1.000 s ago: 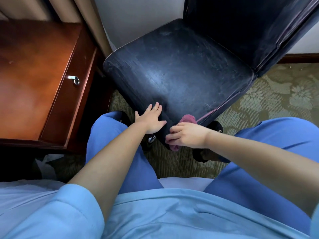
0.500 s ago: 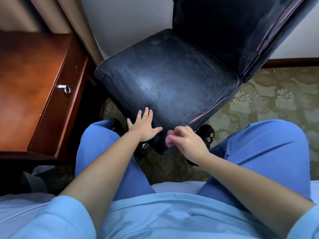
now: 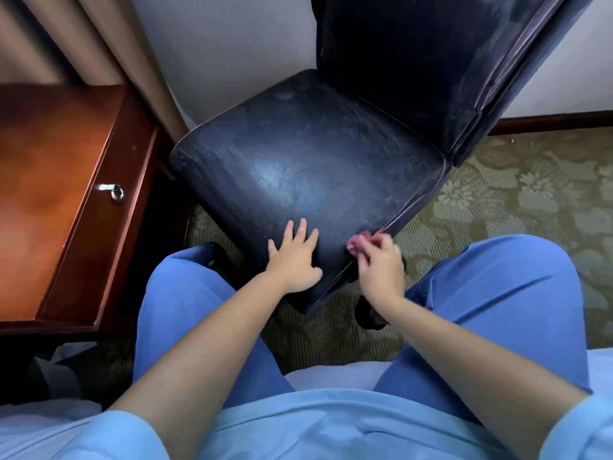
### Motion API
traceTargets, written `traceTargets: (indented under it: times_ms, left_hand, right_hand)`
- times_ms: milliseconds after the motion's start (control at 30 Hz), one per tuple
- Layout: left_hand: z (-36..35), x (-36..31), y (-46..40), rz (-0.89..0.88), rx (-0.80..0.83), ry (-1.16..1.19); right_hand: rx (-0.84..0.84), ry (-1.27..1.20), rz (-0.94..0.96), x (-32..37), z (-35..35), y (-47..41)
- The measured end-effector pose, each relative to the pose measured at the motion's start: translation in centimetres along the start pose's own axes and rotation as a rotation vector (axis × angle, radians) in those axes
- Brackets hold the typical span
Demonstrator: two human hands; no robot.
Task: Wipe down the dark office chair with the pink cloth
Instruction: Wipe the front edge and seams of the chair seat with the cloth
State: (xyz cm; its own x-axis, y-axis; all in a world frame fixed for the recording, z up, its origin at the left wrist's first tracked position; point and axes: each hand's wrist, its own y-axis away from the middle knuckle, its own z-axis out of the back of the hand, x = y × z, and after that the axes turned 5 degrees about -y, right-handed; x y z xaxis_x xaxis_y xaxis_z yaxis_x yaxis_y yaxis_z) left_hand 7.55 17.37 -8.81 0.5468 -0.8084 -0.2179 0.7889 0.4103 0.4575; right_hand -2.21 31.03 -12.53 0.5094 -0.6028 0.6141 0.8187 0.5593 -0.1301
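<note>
The dark office chair [image 3: 308,167] stands in front of me, its worn seat facing me and its tall backrest rising at the upper right. My left hand [image 3: 295,257] lies flat with fingers spread on the seat's near front corner. My right hand [image 3: 379,265] is shut on the bunched pink cloth [image 3: 356,243] and presses it against the seat's near right edge, by the pink piping. Most of the cloth is hidden under my fingers.
A reddish wooden desk [image 3: 43,180] with a metal drawer pull [image 3: 112,190] stands at the left, close to the chair. Beige curtains [image 3: 109,51] hang behind it. Patterned green carpet [image 3: 517,194] covers the floor. My knees in blue trousers flank the chair's front corner.
My right hand has slid the cloth from under the seat's front corner up along its right edge. My left hand stays flat on the seat. The view has shifted slightly.
</note>
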Motion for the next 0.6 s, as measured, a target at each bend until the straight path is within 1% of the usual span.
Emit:
traceTargets:
  times_ms: [67, 133, 167, 267, 300, 333, 367, 467, 500, 533, 567, 600]
  left_hand:
    - [-0.1, -0.8, -0.5, -0.003, 0.08, -0.01]
    - [-0.3, -1.1, -0.8, -0.002, 0.112, -0.087]
    - [-0.4, -1.1, -0.9, 0.001, 0.112, -0.124]
    - [-0.5, -1.1, -1.0, 0.015, 0.094, -0.146]
    - [-0.5, -1.2, -1.1, 0.018, 0.095, -0.141]
    - [-0.4, -1.3, -1.1, 0.021, 0.096, -0.135]
    - [-0.4, -1.3, -1.2, 0.026, 0.096, -0.129]
    - [-0.3, -0.9, -1.3, 0.033, 0.1, -0.129]
    - [-0.2, -0.6, -1.2, 0.034, 0.1, -0.135]
    - [-0.1, -0.3, -1.1, 0.034, 0.1, -0.141]
    - [0.0, -0.1, -1.0, 0.034, 0.103, -0.145]
    - [0.1, 0.0, -1.0, 0.036, 0.107, -0.146]
  right_hand:
    - [0.078, -0.012, 0.145, 0.4, 0.0, 2.2]
    - [0.121, -0.01, 0.183, 0.2, 0.6, 1.3]
    - [0.114, -0.007, 0.136, 0.0, 0.8, -0.1]
    - [-0.005, 0.014, -0.119, -0.7, 0.9, -3.7]
    - [-0.036, 0.022, -0.161, -0.4, 0.7, -3.7]
    - [-0.047, 0.032, -0.151, 0.2, 0.3, -3.1]
    - [-0.039, 0.041, -0.073, 0.6, -0.2, -1.9]
    - [0.078, 0.013, 0.245, 0.8, -0.5, 1.5]
    - [0.102, 0.026, 0.32, 0.3, -0.4, 1.2]
    - [0.092, 0.038, 0.328, -0.1, -0.1, 0.3]
    - [0.06, 0.036, 0.249, -0.4, 0.0, -0.8]
    - [0.015, 0.015, 0.102, -0.4, 0.1, -1.9]
